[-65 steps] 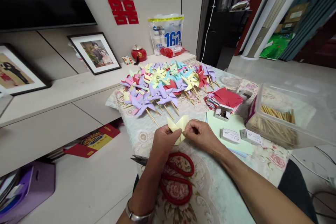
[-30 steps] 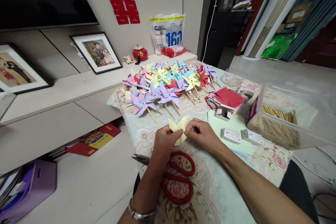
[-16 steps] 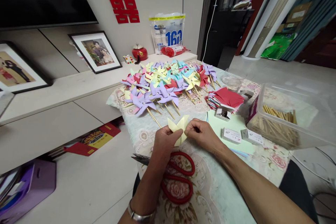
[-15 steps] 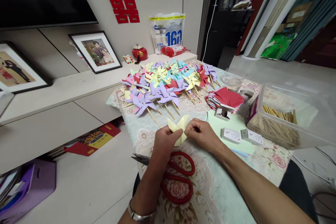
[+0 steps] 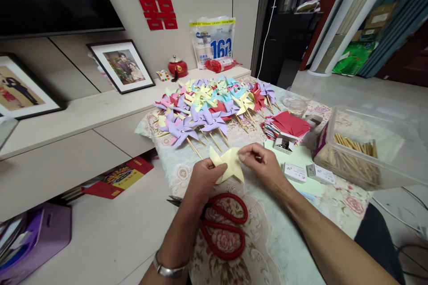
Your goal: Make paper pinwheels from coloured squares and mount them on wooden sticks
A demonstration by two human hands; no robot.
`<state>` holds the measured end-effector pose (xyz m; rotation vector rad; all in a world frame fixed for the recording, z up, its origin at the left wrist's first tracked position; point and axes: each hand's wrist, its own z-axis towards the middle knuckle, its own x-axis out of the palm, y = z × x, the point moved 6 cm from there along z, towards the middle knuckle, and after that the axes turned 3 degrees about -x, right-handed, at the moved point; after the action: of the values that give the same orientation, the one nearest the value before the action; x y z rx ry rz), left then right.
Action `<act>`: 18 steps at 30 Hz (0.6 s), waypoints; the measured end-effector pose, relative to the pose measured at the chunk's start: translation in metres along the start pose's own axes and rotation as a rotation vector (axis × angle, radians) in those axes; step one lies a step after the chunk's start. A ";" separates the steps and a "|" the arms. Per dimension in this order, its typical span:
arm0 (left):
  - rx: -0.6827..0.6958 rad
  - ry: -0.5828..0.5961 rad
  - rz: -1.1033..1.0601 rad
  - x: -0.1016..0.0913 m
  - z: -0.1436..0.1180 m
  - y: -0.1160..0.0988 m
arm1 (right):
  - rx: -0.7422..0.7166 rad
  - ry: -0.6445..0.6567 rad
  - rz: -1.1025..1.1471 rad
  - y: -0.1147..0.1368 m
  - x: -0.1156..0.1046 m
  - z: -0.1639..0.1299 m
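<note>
My left hand is closed on a pale yellow paper pinwheel, thumb on its front face. The pinwheel has pointed, partly folded blades and no stick on it. At its right edge, the thumb and forefinger of my right hand pinch a blade's corner. A small dark spot shows between the curled fingers; I cannot make out what it is. Below, red-handled scissors lie on the flowered tablecloth, their blades partly behind my left forearm. Finished pinwheels on sticks are heaped beyond my hands.
A stack of coloured paper lies at the right, with an opened small box of dark bits before it. Two small white boxes rest on pale green sheets. A clear plastic bin holds wooden sticks.
My right hand has moved slightly up and right along the pinwheel's edge. The pinwheel has turned, and its right blade now spreads wider. My left hand has shifted a little left.
</note>
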<state>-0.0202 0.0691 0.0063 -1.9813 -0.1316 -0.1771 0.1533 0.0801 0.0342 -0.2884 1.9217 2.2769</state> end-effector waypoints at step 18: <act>-0.021 0.357 0.678 0.012 0.005 -0.027 | 0.125 0.369 0.148 -0.014 0.026 -0.007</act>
<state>-0.0126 0.0848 0.0308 -1.8741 0.7648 -0.0849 0.1316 0.0754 0.0130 -0.6064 2.3227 2.3095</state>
